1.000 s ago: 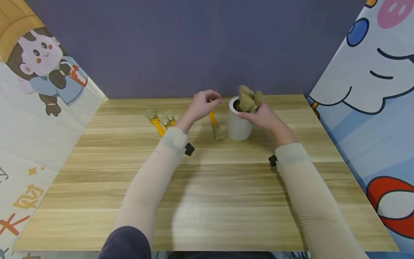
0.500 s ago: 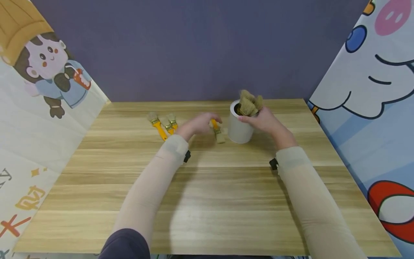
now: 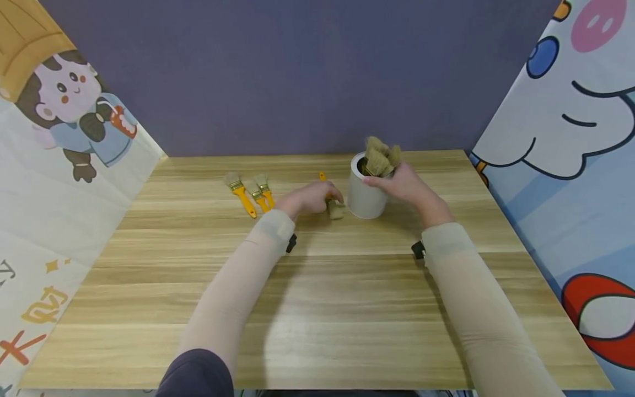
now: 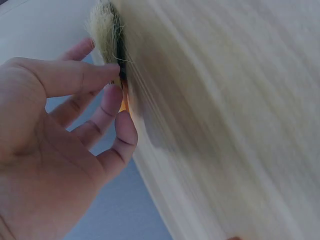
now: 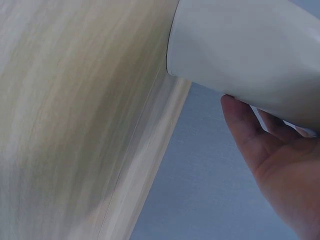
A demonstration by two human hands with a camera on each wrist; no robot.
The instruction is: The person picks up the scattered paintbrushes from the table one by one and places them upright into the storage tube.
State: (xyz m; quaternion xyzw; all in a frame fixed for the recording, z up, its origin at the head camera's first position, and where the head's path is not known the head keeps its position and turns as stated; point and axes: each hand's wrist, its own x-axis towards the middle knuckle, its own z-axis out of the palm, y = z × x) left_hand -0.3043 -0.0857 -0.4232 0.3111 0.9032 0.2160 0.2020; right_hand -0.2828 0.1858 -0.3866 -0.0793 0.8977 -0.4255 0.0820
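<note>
My left hand (image 3: 310, 197) is over a paintbrush (image 3: 335, 210) lying just left of a white can. In the left wrist view, thumb and fingertips pinch this paintbrush (image 4: 104, 30) near its metal band, its pale bristles sticking out past the hand. Its orange handle end shows beyond the fingers in the head view. The white can (image 3: 366, 198) stands upright with several brushes (image 3: 379, 160) in it, bristles up. My right hand (image 3: 409, 184) holds the can from the right, thumb at the rim; in the right wrist view its fingers lie along the can's side (image 5: 240, 55).
Left of my left hand lie a larger paintbrush (image 3: 241, 196) and two smaller paintbrushes (image 3: 266, 193) with orange handles. The wooden table (image 3: 317, 309) ends at a dark wall (image 3: 297, 77) behind. Printed panels (image 3: 555, 143) flank both sides.
My left hand has come down from above the table onto the paintbrush and taken hold of it. The right hand and the can have stayed in place.
</note>
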